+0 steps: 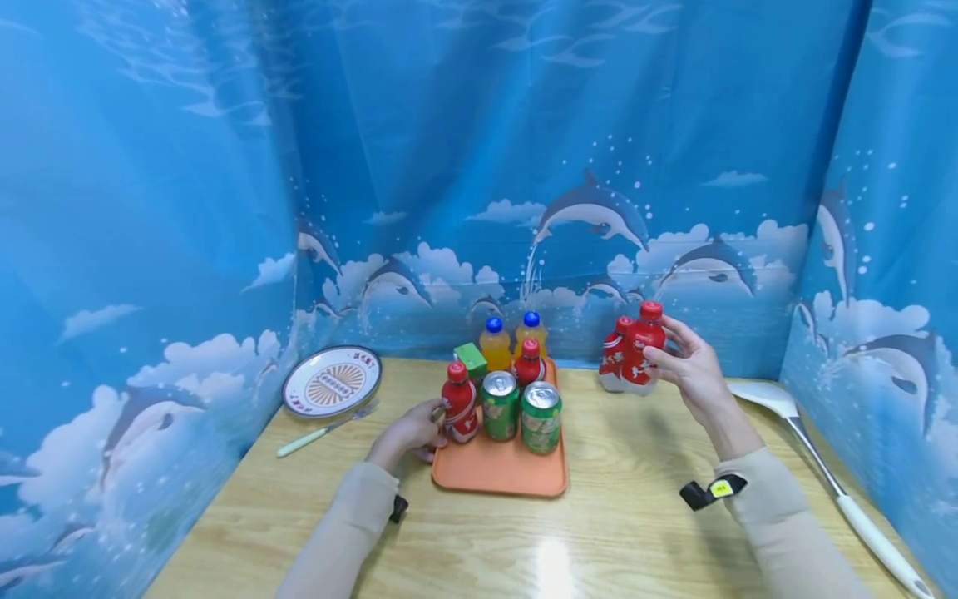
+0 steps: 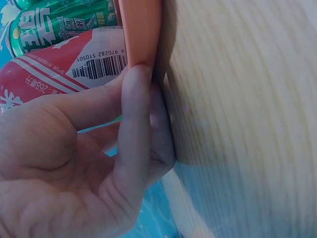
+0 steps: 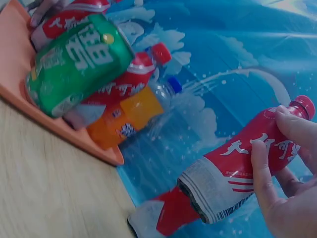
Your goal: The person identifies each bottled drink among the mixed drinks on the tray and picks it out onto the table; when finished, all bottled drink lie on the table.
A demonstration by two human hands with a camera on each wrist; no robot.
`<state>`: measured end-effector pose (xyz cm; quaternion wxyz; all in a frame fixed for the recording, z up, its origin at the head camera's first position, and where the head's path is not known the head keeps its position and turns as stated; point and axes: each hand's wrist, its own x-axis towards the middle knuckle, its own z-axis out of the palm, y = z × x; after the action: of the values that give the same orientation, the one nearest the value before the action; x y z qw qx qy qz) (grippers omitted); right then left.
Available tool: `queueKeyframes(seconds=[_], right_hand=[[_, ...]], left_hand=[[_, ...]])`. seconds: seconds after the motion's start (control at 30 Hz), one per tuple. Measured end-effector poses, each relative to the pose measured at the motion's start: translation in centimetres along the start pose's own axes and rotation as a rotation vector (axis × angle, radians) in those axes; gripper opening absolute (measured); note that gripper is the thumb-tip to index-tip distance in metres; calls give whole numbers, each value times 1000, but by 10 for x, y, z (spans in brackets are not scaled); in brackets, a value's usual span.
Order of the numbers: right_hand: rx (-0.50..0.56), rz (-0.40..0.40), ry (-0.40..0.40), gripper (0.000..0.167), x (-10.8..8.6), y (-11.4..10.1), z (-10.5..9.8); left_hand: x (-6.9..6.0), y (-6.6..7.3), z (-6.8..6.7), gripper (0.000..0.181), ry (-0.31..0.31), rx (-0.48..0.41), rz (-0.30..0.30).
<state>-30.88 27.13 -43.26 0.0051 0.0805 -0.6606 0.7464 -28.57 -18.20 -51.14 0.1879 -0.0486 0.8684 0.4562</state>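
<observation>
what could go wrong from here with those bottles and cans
The held bottle in the right hand might bump the second red bottle close beside it and tip it.

The left hand pinches the edge of the tray, so a tug or tilt could topple the upright green cans.

Its fingers might also nudge the nearby red bottle.

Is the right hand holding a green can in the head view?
No, the right hand holds a red bottle with its cap upward.
</observation>
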Motion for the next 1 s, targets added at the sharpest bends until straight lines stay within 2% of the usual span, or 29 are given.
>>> queueKeyframes(seconds=[0.17, 0.5, 0.83, 1.0], right_hand=[[-68, 27, 65, 85, 7, 7, -10], [-110, 42, 155, 89, 19, 23, -25], [-206, 110, 338, 84, 35, 39, -27], [-246, 124, 358, 83, 42, 44, -29]], left_hand=[[-1, 0, -1, 87, 4, 9, 10], [-1, -1, -1, 86, -4, 3, 5], [-1, 0, -1, 87, -3, -13, -4], [-1, -1, 0, 87, -5, -16, 2]])
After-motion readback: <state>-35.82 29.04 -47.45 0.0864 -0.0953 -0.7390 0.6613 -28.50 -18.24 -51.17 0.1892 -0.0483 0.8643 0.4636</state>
